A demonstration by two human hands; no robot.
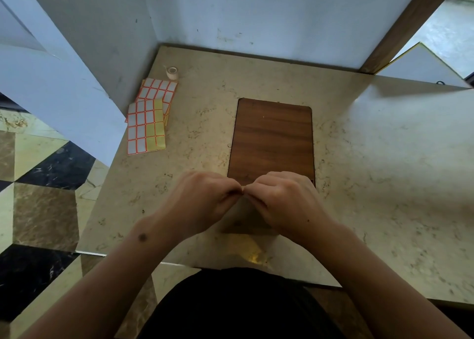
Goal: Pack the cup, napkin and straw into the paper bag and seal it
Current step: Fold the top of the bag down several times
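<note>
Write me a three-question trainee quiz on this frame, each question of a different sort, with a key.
1. True or false: the sticker sheets lie to the right of the wooden board.
2. Multiple choice: where is the brown paper bag? A) against the back wall B) under both hands, at the near end of the board C) on the floor
3. Fill in: the small tape roll sits just beyond the ____ sheets.

Key
1. False: they lie to its left, near the wall.
2. B: the left hand and right hand meet fingertip to fingertip over its top edge.
3. sticker
</note>
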